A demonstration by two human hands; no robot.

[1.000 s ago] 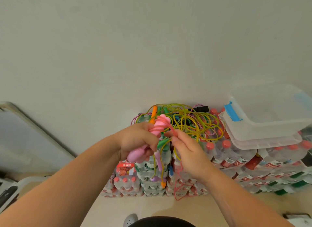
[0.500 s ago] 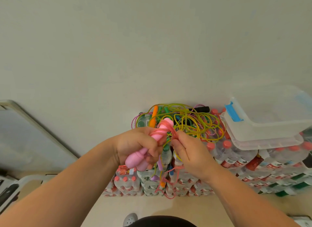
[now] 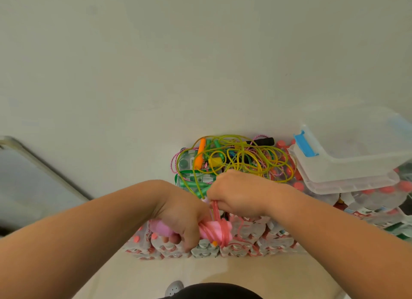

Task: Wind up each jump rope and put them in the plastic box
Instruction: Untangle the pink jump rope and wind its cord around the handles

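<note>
Nearest me, the left hand has its fingers curled tight round the pink handles of a jump rope, holding them level in front of the stack. The pink cord is looped several times round the handles' right end, and a loose length trails down past the front face of the stack. Just above, the right hand pinches a few strands of that cord, fingers closed on them.

Behind the hands stand shrink-wrapped packs of water bottles. On the stack's top, towards its back edge, lies a tangle of ropes, mostly yellow-green, with an orange handle and a black handle showing. Just right of the tangle, the clear plastic box with a blue latch sits on that top. I cannot tell what it holds.
</note>
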